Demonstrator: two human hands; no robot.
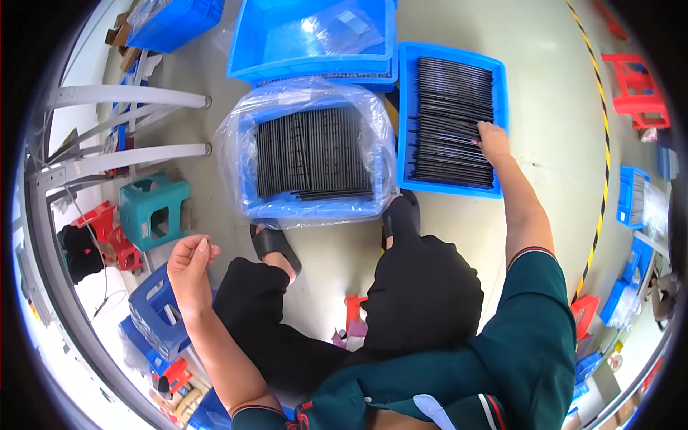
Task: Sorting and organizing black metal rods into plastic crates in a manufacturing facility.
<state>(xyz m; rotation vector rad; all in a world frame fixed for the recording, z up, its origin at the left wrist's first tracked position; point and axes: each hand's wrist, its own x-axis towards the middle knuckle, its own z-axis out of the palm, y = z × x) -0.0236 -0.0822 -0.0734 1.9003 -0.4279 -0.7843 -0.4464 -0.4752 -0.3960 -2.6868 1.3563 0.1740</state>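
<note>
My right hand [493, 142] reaches into the right-hand blue bin [502, 93], its fingers closed at the end of a thin black rod in the row of black rods [451, 107]. Exactly how many rods the fingers pinch cannot be made out. Off to the left, my left hand [192, 269] is raised above the floor beside my knee, fingers curled and thumb pressed in, with nothing visible in it. Between the two hands, a blue bin [247, 165] lined with clear plastic [229, 136] holds black rods [315, 154] packed side by side; a few lie crosswise along its near edge.
Behind the lined bin stands a blue crate [279, 36] stacked on another bin with rods. A green stool [154, 211] and a dark blue stool [158, 308] are at the left. White metal legs [143, 94] jut in there. Yellow-black tape [602, 107] marks the right floor.
</note>
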